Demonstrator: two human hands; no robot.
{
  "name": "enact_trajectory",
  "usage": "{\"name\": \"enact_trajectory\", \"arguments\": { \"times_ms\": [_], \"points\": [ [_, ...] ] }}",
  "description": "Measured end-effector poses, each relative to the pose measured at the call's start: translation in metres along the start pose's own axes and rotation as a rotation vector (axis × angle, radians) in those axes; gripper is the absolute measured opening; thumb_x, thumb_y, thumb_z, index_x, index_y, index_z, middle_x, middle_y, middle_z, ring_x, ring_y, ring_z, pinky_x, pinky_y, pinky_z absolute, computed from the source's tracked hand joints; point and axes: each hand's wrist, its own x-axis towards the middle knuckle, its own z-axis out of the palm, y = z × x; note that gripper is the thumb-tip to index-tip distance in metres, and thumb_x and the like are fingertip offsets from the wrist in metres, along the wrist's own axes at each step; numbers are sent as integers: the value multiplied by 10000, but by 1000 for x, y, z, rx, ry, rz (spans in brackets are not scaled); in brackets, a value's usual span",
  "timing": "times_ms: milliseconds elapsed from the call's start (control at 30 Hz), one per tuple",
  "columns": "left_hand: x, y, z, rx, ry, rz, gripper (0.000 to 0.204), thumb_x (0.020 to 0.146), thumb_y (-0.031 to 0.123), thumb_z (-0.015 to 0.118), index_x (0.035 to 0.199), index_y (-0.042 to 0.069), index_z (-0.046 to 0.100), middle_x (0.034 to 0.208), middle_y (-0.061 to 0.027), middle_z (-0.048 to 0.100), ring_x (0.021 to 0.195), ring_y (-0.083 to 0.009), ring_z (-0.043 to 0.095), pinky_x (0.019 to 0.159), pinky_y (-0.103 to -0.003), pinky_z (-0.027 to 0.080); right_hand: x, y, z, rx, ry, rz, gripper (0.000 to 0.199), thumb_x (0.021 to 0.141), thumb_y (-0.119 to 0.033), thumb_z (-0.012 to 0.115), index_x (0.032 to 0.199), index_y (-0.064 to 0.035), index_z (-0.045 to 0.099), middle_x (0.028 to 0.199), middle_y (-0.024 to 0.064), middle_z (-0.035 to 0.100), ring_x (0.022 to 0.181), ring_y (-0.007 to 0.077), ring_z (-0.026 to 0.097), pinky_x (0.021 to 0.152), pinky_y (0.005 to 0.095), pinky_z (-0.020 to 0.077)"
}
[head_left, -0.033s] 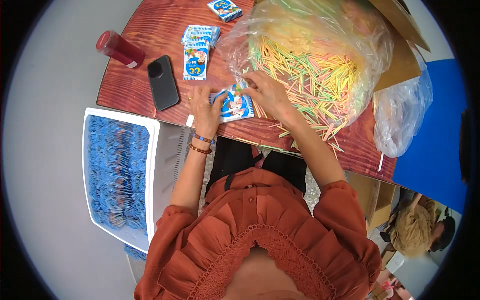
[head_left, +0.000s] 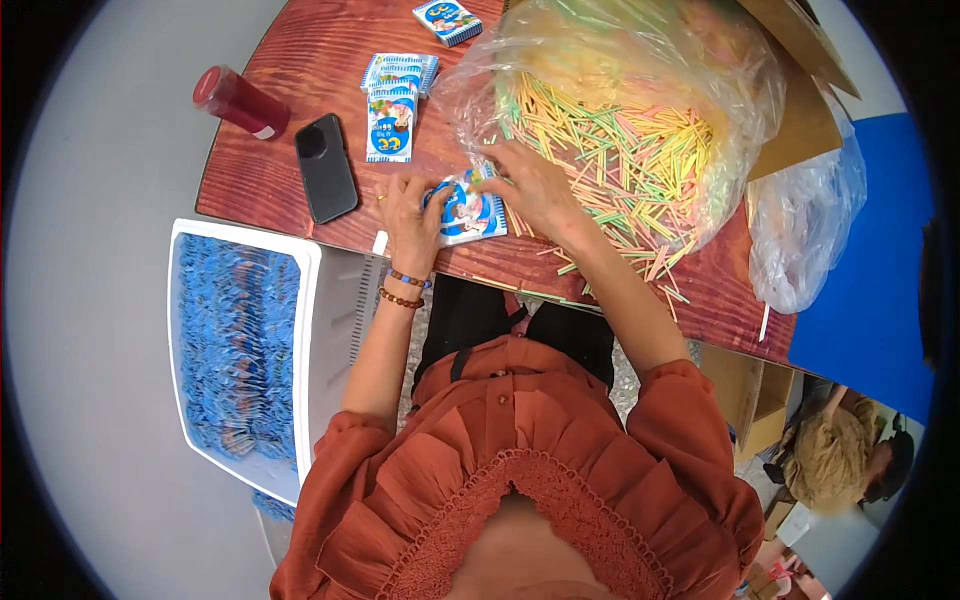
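A small blue and white printed packet (head_left: 468, 214) lies at the table's near edge, between my hands. My left hand (head_left: 408, 215) curls round its left end, thumb on the top face. At the upper right part of the packet is my right hand (head_left: 540, 195), its thumb and fingers bent in a pinch there. Whether the packet's mouth is open is hidden by the fingers. Just right of it, thin pastel sticks (head_left: 620, 140) in yellow, green and pink spill from a clear plastic bag (head_left: 640, 40). Some loose sticks lie beside my right forearm.
Similar packets (head_left: 390, 135) overlap beyond my left hand, and a small stack (head_left: 447, 20) is farther back. Left are a black phone (head_left: 327, 175) and a red bottle (head_left: 240, 101). A white bin (head_left: 311, 330) of blue packets stands below. Cardboard (head_left: 800, 140) and crumpled plastic (head_left: 803, 235) are right.
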Motion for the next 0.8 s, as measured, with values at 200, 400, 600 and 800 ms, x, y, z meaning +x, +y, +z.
{"name": "enact_trajectory", "arguments": {
  "times_ms": [200,400,600,800],
  "points": [
    [-2,3,0,65,27,151,244,743,106,760,946,63,630,879,-60,580,818,-232,532,737,-363,374,6,5,5,-72,-17,-81,210,814,-212,673,947,-57,624,974,91,592,924,270,587,739,370,477],
    [7,17,-11,-743,-94,-338,281,808,86,727,1049,3,608,998,-46,621,916,-108,566,786,-286,475,6,6,-18,578,-184,18,86,872,-89,622,877,-14,581,779,22,618,758,79,590,657,253,457],
    [5,54,-9,-1072,-106,-449,93,863,25,665,955,22,655,870,-11,675,727,-52,616,635,-208,505,-18,3,-10,1046,-133,251,90,887,-105,649,891,-21,617,794,0,639,710,40,574,619,210,451],
    [-18,50,5,-1163,-64,-590,83,875,56,671,949,20,662,865,-4,671,714,-40,578,646,-191,459,-37,0,-3,925,15,331,88,864,-109,679,837,-26,660,672,-43,593,590,14,509,494,195,388]
  ]
}}
